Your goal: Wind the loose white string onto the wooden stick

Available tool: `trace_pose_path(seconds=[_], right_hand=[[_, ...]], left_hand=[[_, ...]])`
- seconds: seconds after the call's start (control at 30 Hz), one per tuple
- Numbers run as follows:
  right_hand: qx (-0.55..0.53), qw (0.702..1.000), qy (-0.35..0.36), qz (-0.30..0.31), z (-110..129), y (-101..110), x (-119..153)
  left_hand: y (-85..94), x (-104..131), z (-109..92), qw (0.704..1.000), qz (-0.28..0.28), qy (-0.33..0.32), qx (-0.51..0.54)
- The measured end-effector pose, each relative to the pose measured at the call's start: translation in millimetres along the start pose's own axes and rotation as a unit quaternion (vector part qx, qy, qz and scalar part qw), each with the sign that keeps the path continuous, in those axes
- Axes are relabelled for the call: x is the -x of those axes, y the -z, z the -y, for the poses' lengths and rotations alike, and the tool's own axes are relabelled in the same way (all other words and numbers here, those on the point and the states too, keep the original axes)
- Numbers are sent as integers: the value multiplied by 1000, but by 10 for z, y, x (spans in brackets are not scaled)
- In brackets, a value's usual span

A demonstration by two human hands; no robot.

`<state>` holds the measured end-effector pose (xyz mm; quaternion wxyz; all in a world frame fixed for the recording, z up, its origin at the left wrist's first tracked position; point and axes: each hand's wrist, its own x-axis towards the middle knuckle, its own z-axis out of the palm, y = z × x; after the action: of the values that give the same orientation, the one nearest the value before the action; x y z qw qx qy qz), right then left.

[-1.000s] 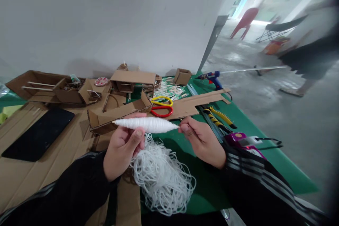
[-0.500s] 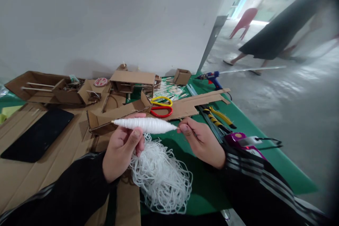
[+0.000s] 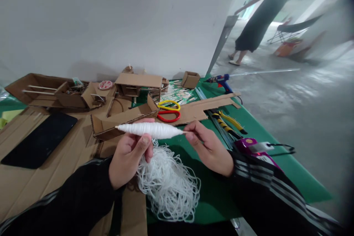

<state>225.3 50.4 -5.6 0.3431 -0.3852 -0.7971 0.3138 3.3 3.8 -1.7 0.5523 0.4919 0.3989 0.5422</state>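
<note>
"What were the hands busy with?"

"The left hand [image 3: 128, 160] supported a white thread bundle [image 3: 151, 130], its thumb on the near side and its fingers curled underneath and behind. The right hand [image 3: 209, 148] was at the opposite end."

"And the grip on each side?"

"The right thumb and forefinger pinched the bare tip of a stick [image 3: 184, 132] that poked out of the bundle. The left grip was closed around the thread, seemingly more a cradle than a squeeze."

"Where exactly was the bundle?"

"Up above the green desk [image 3: 221, 204], nearly level across the person's front, fat in the middle and tapered both ways. Below it lay a loose heap of white string [image 3: 170, 188], partly covered by the left fingers. The scissors [image 3: 169, 110] were just beyond, beside a cardboard tray [image 3: 124, 118]."

"Which step was that, would you say?"

"I judged it to be winding, or turning the wound stick to settle the thread. I couldn't make out any strand joining the bundle to the heap."

"So what did the next move call for?"

"A small, even roll of the stick by the right fingertips, I thought, with the left hand loose enough to let the bundle turn, yet firm enough to stop the thread slipping towards the narrow ends."
</note>
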Motion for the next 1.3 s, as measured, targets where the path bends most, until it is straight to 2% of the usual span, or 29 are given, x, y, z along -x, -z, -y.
trace_pose_path(seconds=[0.2, 0.37, 0.5, 0.8, 1.0, 1.1, 1.2, 1.3], right_hand=[[0, 999, 16, -45, -19, -13, 17], [-5, 1000, 6, -16, 15, -14, 18], [-42, 998, 12, -42, 8, -38, 27], [56, 997, 26, -54, 12, -49, 12], [-4, 1000, -2, -21, 23, -75, 34], [-12, 1000, 9, -25, 14, -85, 43], [18, 998, 21, -49, 11, -88, 43], [43, 997, 40, -46, 20, -86, 41]], left_hand=[[-4, -7, 6, 1000, 14, 4, -14], [-14, -10, 7, 1000, 15, 11, -11], [-15, -18, 16, 1000, 8, 15, -15], [-42, -2, 14, 998, 54, 20, -17], [-48, -8, 24, 999, 39, 16, -16], [-52, -11, 27, 999, 37, 6, -24], [-56, -9, 29, 998, 47, 6, -32], [-57, -8, 31, 998, 46, 13, -37]])
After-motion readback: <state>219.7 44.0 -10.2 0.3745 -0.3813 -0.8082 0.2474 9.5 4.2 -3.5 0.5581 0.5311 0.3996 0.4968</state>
